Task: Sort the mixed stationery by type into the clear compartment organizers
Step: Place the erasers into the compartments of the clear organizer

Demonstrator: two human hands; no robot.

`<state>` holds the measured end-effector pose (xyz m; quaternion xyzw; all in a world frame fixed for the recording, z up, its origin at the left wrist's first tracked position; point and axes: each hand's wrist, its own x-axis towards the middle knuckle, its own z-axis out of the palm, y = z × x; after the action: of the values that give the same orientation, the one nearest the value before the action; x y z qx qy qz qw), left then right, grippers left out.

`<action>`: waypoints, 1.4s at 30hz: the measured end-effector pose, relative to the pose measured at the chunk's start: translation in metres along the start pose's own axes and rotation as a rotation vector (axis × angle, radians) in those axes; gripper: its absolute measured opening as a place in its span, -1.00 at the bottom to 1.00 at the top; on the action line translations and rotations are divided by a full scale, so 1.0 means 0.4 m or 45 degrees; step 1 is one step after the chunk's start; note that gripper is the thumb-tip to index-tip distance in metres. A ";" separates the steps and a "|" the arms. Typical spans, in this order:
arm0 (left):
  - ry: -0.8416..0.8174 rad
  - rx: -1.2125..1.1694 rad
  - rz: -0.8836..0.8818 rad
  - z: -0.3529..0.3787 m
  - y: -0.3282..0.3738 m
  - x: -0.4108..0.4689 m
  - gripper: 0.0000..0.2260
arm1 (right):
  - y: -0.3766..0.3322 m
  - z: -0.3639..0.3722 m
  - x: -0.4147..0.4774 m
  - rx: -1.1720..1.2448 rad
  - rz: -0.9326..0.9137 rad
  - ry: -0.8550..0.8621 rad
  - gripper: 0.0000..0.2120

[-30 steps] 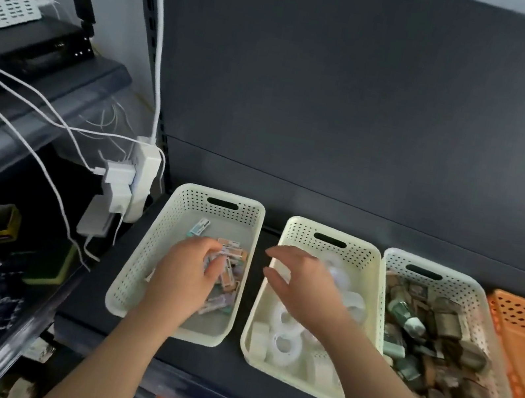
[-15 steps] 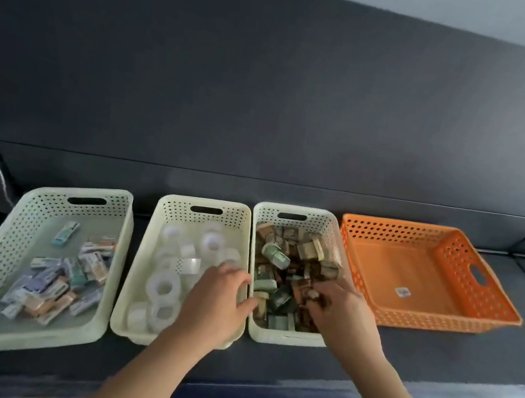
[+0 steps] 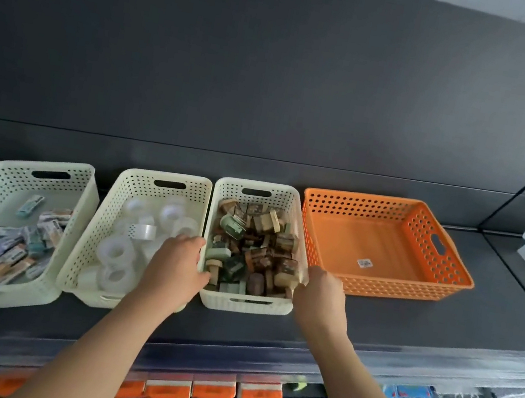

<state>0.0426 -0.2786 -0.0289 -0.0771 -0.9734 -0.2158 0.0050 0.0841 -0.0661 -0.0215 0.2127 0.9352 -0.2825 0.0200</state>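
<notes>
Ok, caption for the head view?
Left hand and right hand hold the sides of a cream basket of patterned tape rolls beside an orange basket.

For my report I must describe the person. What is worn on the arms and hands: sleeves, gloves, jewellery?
Nothing that the picture shows. The left forearm and the right forearm are bare down to the frame's edge, no sleeve in view. The left hand and the right hand carry no gloves; no watch, bracelet or ring is visible.

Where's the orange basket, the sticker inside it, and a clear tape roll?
Orange basket (image 3: 357,205): head view, on its back wall.
Sticker (image 3: 364,262): head view, its middle.
Clear tape roll (image 3: 143,231): head view, on its outer band.
</notes>
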 end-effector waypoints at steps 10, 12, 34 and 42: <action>-0.047 0.018 0.076 0.014 0.007 0.012 -0.43 | 0.107 -0.047 -0.037 0.194 -0.012 -0.010 -0.70; -0.065 0.056 0.142 0.011 0.018 0.030 -0.42 | 0.118 -0.053 -0.041 0.213 0.033 0.015 -0.80; -0.363 0.349 0.419 0.015 0.035 0.235 -0.31 | 0.023 0.025 -0.255 0.687 0.565 0.156 -0.94; -0.250 0.178 0.409 -0.032 0.038 0.170 -0.40 | 0.030 0.028 -0.297 0.584 0.583 0.394 -0.88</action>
<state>-0.0225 -0.2604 -0.0081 -0.2514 -0.9570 -0.1355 -0.0504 0.1958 -0.1090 -0.0184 0.4558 0.7675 -0.4378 -0.1073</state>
